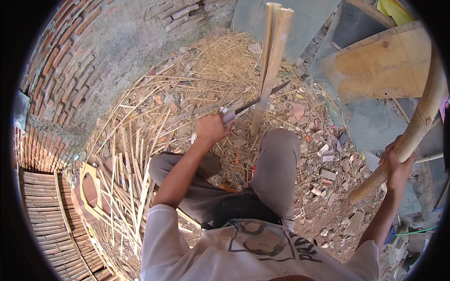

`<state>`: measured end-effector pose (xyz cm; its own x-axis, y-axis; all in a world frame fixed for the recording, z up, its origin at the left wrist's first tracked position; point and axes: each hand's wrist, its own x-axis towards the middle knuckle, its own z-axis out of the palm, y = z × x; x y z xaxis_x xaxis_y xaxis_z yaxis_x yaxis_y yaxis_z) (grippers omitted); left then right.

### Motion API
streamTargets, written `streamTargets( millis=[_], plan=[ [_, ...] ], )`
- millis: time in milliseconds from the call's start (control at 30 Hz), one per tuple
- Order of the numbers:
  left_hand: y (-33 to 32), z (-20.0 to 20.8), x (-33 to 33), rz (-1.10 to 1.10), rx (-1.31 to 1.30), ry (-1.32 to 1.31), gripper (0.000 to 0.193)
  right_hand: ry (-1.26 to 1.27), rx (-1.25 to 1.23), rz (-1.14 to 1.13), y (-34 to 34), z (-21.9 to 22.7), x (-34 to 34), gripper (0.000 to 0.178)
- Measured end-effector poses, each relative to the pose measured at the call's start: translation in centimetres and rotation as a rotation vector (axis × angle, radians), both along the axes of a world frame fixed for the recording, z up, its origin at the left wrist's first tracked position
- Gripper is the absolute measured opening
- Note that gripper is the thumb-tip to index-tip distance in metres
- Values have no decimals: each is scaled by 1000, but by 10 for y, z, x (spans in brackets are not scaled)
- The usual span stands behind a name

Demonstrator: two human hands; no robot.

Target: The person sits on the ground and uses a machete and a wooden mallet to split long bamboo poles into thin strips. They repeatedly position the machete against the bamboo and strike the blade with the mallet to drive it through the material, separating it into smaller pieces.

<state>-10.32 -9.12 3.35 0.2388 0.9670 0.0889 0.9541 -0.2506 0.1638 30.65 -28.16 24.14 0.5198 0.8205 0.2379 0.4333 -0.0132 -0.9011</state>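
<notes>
Splitting bamboo, by the look of it. Left hand [212,127] clenched around the pale handle of a long dark-bladed knife [259,99], blade lying across the upright split bamboo stave [271,70] that stands on the littered ground just in front of the knees. Right hand [396,165], fingers wrapped tight, gripping a thick tan bamboo pole [415,126] out to the right side, well apart from the stave.

To do this well: keep the blade square to the stave and seated in the existing split rather than beside it, since two halves already show at the top end. Hold the knife wrist firm, elbow close, so any push runs straight down the grain and away from the grey-trousered knee [276,140] just beside the stave's foot. Brace the stave's base against the ground among the dry bamboo slivers and straw [140,154] so it cannot kick out. Probably wise to swing the pole in a short, controlled arc if used as a mallet on the blade's back. Loose rubble [328,168] underfoot could let things slip.
</notes>
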Motion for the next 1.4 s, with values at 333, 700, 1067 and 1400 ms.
streamTargets(
  millis=[333, 700, 1067, 1400],
  plan=[
    [0, 16, 1, 19, -121, 95, 49, 16, -837, 249, -21, -195, 0, 45],
    [-17, 4, -11, 28, -13, 15, 45, 89, 146, -64, 24, -103, -1, 23],
    [-13, -2, 10, 30, -41, 81, 46, -339, -348, -46, 4, -41, 23, 26],
    [45, 20, -12, 51, -101, 155, 53, 21, -753, 147, -46, -256, -10, 44]
  ],
)
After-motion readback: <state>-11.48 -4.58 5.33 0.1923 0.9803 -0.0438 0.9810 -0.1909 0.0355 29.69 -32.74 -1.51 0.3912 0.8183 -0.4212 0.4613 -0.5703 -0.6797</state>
